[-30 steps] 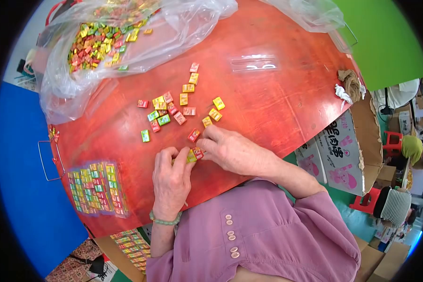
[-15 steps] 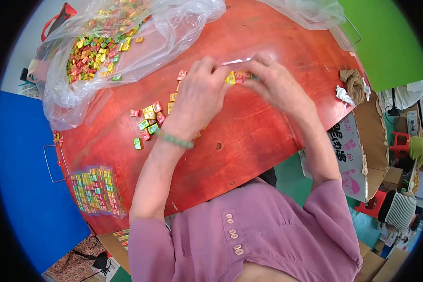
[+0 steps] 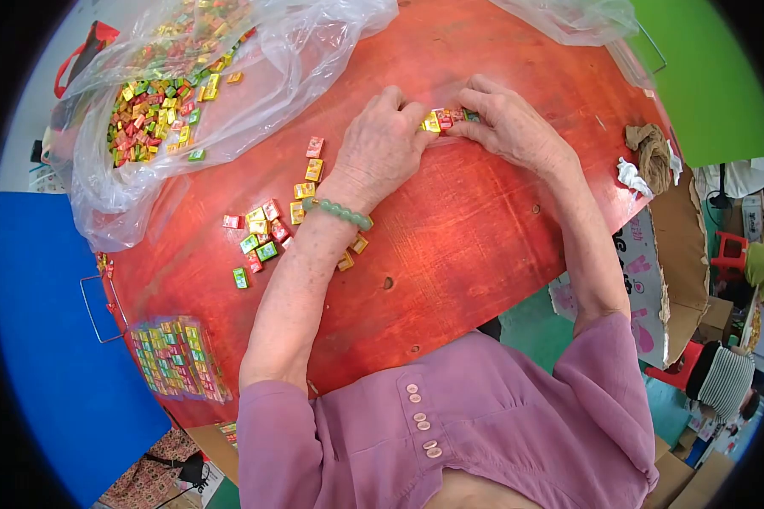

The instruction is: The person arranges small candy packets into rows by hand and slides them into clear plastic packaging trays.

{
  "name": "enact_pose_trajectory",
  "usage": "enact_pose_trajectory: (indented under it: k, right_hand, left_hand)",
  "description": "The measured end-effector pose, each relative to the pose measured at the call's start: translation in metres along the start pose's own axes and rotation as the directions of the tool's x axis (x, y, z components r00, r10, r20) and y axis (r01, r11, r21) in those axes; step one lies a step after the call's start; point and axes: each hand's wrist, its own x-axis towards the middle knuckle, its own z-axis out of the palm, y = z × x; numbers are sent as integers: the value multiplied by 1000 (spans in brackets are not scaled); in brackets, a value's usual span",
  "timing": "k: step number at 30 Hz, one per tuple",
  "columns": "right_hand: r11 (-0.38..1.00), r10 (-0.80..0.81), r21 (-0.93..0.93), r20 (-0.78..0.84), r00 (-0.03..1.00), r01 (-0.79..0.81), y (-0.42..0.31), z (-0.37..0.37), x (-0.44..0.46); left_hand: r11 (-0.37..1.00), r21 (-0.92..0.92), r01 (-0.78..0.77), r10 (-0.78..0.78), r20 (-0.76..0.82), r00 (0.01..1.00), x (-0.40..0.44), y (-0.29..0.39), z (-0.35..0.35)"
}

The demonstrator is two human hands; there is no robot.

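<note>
A short row of small red, yellow and green packets (image 3: 446, 120) lies between my two hands near the middle of the red table (image 3: 450, 254). My left hand (image 3: 380, 140), with a green bead bracelet on its wrist, pinches the row's left end. Fingers of my right hand (image 3: 505, 123) are closed on its right end. The clear tray beneath is mostly hidden by my hands. Loose packets (image 3: 266, 252) are scattered left of my left forearm, and some yellow ones (image 3: 358, 244) lie beside it.
A clear plastic bag (image 3: 255, 110) full of packets spreads over the table's upper left. Packed sets (image 3: 176, 358) lie at the lower left. Crumpled cloth (image 3: 648, 157) sits at the right edge, above a cardboard box (image 3: 677, 263). A person in stripes (image 3: 727, 382) is far right.
Both hands have moved up the table from near its front edge, carrying the row of packets to the clear tray. The view has shifted slightly.
</note>
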Motion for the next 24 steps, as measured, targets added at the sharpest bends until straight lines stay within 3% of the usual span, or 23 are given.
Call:
enact_pose_trajectory:
  k: [5, 17, 24]
  right_hand:
    - [999, -31, 24, -24, 999, 31, 4, 1, -5]
    - [990, -40, -138, -175, 984, 16, -22, 14, -35]
    - [958, -127, -281, -231, 965, 59, -42, 24, -49]
  left_hand:
    - [997, -68, -39, 40, 7, 999, -5, -2, -3]
    - [987, 116, -109, 108, 12, 994, -23, 11, -13]
    - [994, -10, -112, 111, -30, 993, -28, 1, -20]
